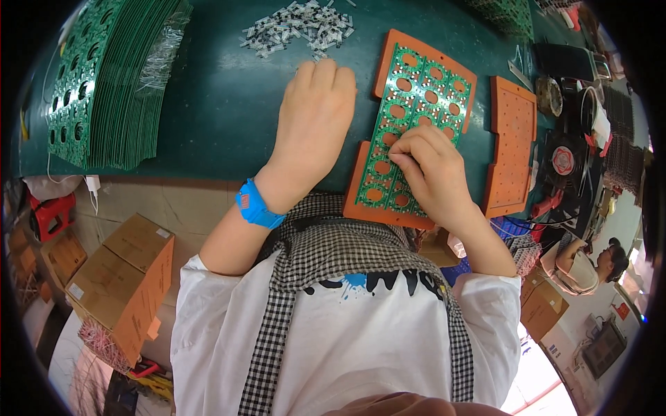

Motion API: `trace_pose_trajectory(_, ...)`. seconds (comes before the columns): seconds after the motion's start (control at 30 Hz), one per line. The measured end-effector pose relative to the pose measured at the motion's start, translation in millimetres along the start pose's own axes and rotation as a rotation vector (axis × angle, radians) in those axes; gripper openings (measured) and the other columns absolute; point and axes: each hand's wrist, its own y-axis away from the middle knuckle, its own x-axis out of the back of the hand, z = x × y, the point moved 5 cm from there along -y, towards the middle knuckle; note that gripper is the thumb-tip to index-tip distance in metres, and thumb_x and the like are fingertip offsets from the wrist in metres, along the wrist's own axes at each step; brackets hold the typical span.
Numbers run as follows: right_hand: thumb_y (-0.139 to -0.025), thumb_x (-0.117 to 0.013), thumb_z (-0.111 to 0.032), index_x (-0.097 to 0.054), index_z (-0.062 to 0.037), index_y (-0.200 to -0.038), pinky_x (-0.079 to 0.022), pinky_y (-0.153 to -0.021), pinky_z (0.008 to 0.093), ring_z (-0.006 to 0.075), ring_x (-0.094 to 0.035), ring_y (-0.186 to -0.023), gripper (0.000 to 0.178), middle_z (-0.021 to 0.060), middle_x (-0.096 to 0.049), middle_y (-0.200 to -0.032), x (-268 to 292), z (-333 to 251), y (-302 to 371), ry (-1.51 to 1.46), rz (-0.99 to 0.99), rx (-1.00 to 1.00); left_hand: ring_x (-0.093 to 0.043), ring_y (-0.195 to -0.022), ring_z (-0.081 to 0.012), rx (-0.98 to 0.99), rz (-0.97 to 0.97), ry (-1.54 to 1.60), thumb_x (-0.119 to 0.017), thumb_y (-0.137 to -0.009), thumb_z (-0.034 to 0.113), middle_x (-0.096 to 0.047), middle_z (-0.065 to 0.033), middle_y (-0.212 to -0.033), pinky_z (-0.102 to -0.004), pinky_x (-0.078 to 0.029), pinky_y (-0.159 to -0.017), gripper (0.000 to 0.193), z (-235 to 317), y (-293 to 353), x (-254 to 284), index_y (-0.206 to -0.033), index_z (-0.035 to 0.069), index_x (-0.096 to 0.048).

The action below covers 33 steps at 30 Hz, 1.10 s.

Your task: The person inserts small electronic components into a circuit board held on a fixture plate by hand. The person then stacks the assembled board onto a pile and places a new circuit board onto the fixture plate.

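Note:
My left hand (317,104), above a blue watch, is just short of a loose pile of small clear and white parts (298,28) on the green table. Its fingers curl downward and together, hiding the tips and anything in them. Over a green circuit board panel (414,84) with rows of round cutouts, my right hand (433,166) pinches thumb and forefinger together. Whatever the pinch holds is too small or covered to make out. The panel lies in an orange-brown fixture tray (388,62), tilted slightly, and the right hand covers part of its lower right side.
A tall stack of green circuit boards (114,104) stands at the left. A second orange tray (512,139) lies to the right, near a black fan (562,159) and cables. Cardboard boxes (118,270) sit below left. Another person (576,267) is at far right.

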Motion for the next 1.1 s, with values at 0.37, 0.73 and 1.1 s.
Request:
trace_pose_trajectory(0.37, -0.072, -0.074, -0.007, -0.065, -0.0060, -0.094, -0.047, -0.067, 0.0348, 0.0233, -0.060, -0.081, 0.024, 0.0060, -0.062, -0.086, 7.3, -12.0, 10.9, 0.119, 0.128, 0.111, -0.065, -0.087, -0.0130, 0.554, -0.319, 1.271, -0.060, -0.086, -0.006, -0.066, -0.0097, -0.090, -0.0222, -0.053, -0.077, 0.027, 8.4, 39.2, 6.0, -0.112, -0.004, -0.054)
trace_pose_trajectory(0.73, -0.074, -0.073, -0.003, -0.064, -0.0025, -0.087, -0.048, -0.066, 0.0327, 0.0233, -0.060, -0.075, 0.016, 0.0086, -0.062, -0.084, 9.5, -7.8, 13.2, -0.250, 0.153, -0.026, -0.065, -0.072, -0.0153, 0.338, -0.359, 1.074, -0.064, -0.081, -0.001, -0.067, -0.0087, -0.085, -0.0261, -0.051, -0.061, 0.036, 21.6, 30.1, 16.2, -0.115, 0.001, -0.053)
trace_pose_trajectory(1.1, -0.076, -0.067, -0.001, -0.060, -0.0035, -0.083, -0.044, -0.069, 0.0352, 0.0264, -0.055, -0.081, 0.011, 0.0078, -0.056, -0.085, -9.6, -11.2, 24.4, -0.100, 0.009, 0.032, -0.054, -0.087, -0.0281, 0.169, 0.005, 0.111, -0.072, -0.074, 0.011, -0.056, -0.0064, -0.086, -0.0391, -0.045, -0.073, 0.014, -31.1, 6.3, 18.5, -0.083, 0.005, -0.063)
